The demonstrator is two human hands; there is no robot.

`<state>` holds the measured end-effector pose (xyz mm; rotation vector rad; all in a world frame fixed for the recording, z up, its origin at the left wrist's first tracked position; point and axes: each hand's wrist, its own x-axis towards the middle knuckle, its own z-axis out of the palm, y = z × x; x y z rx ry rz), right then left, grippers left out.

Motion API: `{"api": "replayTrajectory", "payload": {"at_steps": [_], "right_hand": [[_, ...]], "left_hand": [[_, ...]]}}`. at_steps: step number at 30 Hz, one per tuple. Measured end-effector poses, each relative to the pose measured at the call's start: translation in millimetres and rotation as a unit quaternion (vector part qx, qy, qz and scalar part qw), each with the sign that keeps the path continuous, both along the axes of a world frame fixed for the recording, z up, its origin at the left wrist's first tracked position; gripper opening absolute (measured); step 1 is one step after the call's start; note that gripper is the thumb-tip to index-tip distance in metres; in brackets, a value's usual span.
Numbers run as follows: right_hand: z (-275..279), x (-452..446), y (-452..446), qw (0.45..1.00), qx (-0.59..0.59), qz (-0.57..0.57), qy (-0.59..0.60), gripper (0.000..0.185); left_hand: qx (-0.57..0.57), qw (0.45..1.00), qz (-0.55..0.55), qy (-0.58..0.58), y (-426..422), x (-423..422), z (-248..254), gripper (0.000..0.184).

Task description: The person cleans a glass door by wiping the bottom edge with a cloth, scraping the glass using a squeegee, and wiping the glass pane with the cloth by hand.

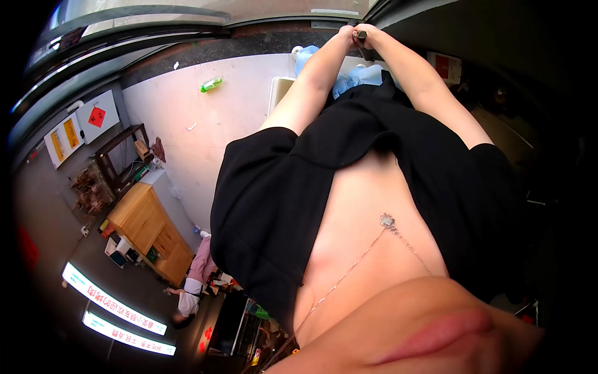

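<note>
Both of my arms reach forward, away from my chest, and my hands come together at the top of the head view. My left hand (346,33) has its fingers closed. Against it is my right hand (370,35), which is closed too. Between them shows the end of a small dark, shiny thing (360,35); its kind is too small to make out, and which hand bears it is unclear. Light-blue plastic (361,76) lies below my forearms, partly hidden by my black top. Beside my left forearm is the edge of a pale container (280,93).
A green bottle (211,85) lies on the pale floor (187,112). At left are wall boxes (98,117), a wooden cabinet (143,221) and lit signs (115,302). Another person in pink trousers (201,258) is at the lower left. A window frame runs along the top.
</note>
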<state>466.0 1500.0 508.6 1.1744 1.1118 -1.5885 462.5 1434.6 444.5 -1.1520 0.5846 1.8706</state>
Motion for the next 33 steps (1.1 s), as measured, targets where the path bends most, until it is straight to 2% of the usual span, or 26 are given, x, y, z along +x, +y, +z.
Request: {"api": "replayTrajectory", "payload": {"at_steps": [2, 5, 7, 8, 9, 11, 14, 17, 18, 21, 22, 25, 26, 29, 33], "right_hand": [[11.3, -12.8, -30.1, 0.999, -0.036, 0.001, 0.009, 0.022], [3.2, -39.5, -78.7, 0.998, -0.032, -0.029, 0.042, 0.023], [-13.5, -58.4, -104.0, 0.998, -0.060, 0.003, 0.033, 0.022], [3.9, -63.8, -118.1, 0.997, -0.075, 0.001, 0.032, 0.022], [20.0, -65.2, -130.6, 0.996, -0.089, 0.001, 0.030, 0.022], [15.8, -72.4, -143.3, 0.991, -0.116, 0.056, 0.032, 0.021], [20.4, -78.1, -145.3, 0.979, -0.154, 0.126, 0.051, 0.019], [34.0, -83.9, -138.2, 0.976, -0.173, 0.124, 0.038, 0.019], [53.0, -84.3, -135.1, 0.977, -0.164, 0.129, 0.034, 0.017], [60.5, -93.5, -118.9, 0.962, -0.083, 0.258, 0.024, 0.016], [65.1, -93.3, -115.6, 0.963, -0.043, 0.265, 0.027, 0.019], [60.2, -96.1, -98.5, 0.946, -0.010, 0.325, 0.011, 0.023], [58.0, -92.9, -94.2, 0.953, 0.037, 0.299, 0.004, 0.027], [57.0, -85.4, -80.2, 0.960, 0.082, 0.268, -0.013, 0.029], [53.1, -71.9, -74.2, 0.977, 0.066, 0.200, 0.028, 0.026]], "left_hand": [[-0.043, 0.999, -0.010, 0.020, -30.9, -19.2, -8.4, 0.024], [-0.076, 0.996, -0.022, 0.044, -83.7, -44.9, 8.5, 0.022], [-0.026, 0.996, -0.028, 0.084, -122.3, -57.6, 16.8, 0.031], [-0.057, 0.997, -0.013, 0.056, -134.7, -63.3, 24.3, 0.032], [-0.112, 0.993, -0.013, 0.030, -140.0, -67.6, 31.9, 0.024], [-0.074, 0.996, -0.047, 0.019, -166.5, -75.0, 36.0, 0.027], [-0.081, 0.990, -0.096, 0.060, -173.8, -77.1, 44.4, 0.026], [-0.043, 0.990, -0.118, 0.058, -175.1, -87.6, 40.8, 0.025], [-0.036, 0.990, -0.127, 0.054, -169.8, -88.0, 58.5, 0.025], [0.035, 0.984, -0.157, 0.073, -149.6, -90.5, 75.3, 0.025], [0.000, 0.988, -0.143, 0.066, -139.4, -89.2, 81.7, 0.024], [0.061, 0.987, -0.122, 0.085, -118.6, -85.8, 68.4, 0.027], [0.068, 0.986, -0.129, 0.083, -111.2, -85.0, 65.3, 0.025], [0.094, 0.983, -0.135, 0.086, -92.1, -79.5, 53.9, 0.024], [0.062, 0.988, -0.103, 0.099, -78.8, -73.7, 20.8, 0.023]]}}
